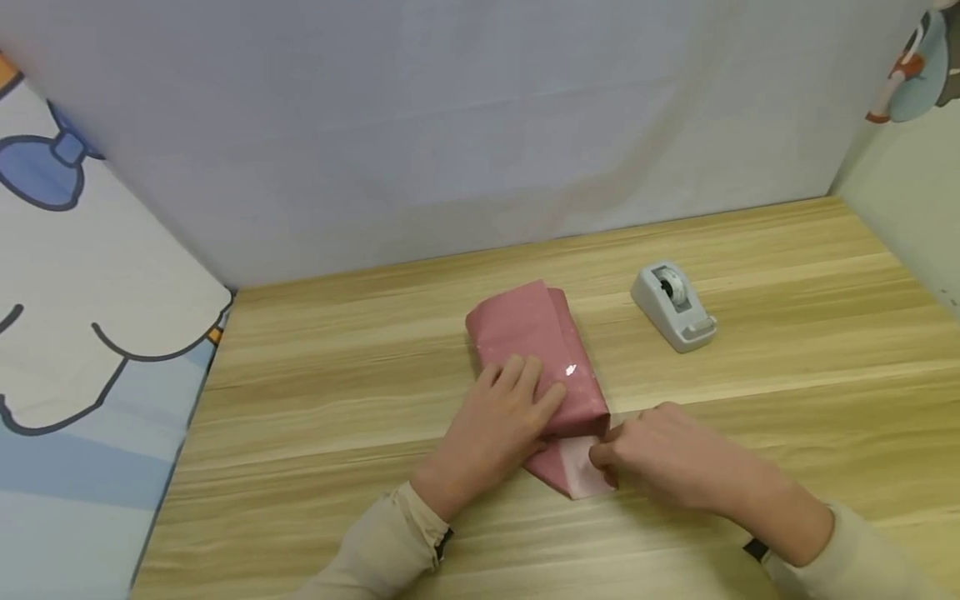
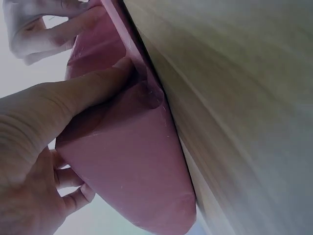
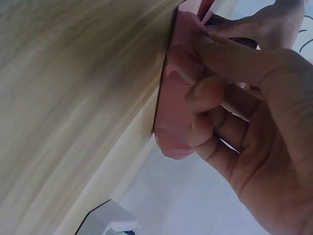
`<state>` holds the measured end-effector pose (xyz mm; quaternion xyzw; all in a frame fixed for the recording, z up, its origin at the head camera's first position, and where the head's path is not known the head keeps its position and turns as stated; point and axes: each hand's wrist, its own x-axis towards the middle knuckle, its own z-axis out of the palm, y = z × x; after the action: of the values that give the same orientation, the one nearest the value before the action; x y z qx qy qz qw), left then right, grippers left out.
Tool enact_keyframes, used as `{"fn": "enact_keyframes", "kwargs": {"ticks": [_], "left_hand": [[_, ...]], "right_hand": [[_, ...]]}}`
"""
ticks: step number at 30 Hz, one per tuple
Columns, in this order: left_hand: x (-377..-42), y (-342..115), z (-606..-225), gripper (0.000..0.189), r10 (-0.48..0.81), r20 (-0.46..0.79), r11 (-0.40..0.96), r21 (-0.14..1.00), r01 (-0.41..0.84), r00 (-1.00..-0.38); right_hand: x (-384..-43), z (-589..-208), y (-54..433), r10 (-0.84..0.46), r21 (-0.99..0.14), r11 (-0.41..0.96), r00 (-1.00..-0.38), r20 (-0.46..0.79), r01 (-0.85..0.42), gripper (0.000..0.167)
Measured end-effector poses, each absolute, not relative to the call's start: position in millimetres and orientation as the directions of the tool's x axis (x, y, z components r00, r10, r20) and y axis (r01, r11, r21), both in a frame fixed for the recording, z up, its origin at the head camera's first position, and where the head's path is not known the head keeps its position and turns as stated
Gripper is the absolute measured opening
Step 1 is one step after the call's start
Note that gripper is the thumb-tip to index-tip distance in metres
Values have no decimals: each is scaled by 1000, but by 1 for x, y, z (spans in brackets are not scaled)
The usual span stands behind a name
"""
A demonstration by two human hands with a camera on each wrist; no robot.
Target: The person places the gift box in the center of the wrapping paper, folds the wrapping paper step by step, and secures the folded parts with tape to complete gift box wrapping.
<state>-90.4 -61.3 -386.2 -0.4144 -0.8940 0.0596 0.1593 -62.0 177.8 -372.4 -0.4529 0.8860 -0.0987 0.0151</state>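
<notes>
A parcel in pink wrapping paper (image 1: 525,321) lies on the wooden table, its near end unclosed. A folded paper flap (image 1: 581,471) with a pale inner side sticks out from that end. My left hand (image 1: 498,425) rests on top of the parcel with fingers spread, while its thumb (image 2: 105,85) presses into the fold at the end. At the near right corner, my right hand (image 1: 675,458) pinches the paper edge, its other fingers (image 3: 208,95) curled beside the parcel's side. Its fingertips on the paper are partly hidden.
A grey tape dispenser (image 1: 675,304) with a roll in it stands to the right, beyond the right hand. The wooden table (image 1: 322,375) meets a pale cloth backdrop (image 1: 450,142) behind and a cartoon-printed cloth (image 1: 97,275) at left.
</notes>
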Motion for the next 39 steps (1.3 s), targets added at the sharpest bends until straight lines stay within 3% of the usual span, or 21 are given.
{"fn": "enact_keyframes", "kwargs": {"ticks": [3,9,15,18,21,24,31,39], "left_hand": [[-88,-60,-387,44,761,215,649,-262,715,-612],[-86,-59,-389,62,761,204,649,-266,713,-616],[-85,-59,-391,30,763,229,647,-264,715,-605],[-86,-58,-392,15,768,247,641,-262,722,-591],[-87,-58,-393,12,767,272,640,-270,719,-581],[-87,-58,-393,15,763,284,645,-269,715,-581],[-88,-57,-393,47,758,253,650,-227,725,-601],[-88,-55,-391,43,759,257,650,-236,722,-599]], "right_hand": [[-64,-371,179,-800,-222,578,-599,36,-785,26],[-66,-369,176,-791,-262,596,-612,-27,-759,26],[-68,-376,167,-765,-256,619,-644,20,-743,23],[-64,-384,160,-715,-208,666,-693,97,-716,20],[-60,-389,153,-657,-128,724,-735,170,-677,20],[-56,-392,148,-633,-55,751,-742,221,-658,23],[-53,-395,144,-643,3,742,-711,283,-670,27],[-50,-395,148,-631,-46,743,-722,283,-667,24]]}}
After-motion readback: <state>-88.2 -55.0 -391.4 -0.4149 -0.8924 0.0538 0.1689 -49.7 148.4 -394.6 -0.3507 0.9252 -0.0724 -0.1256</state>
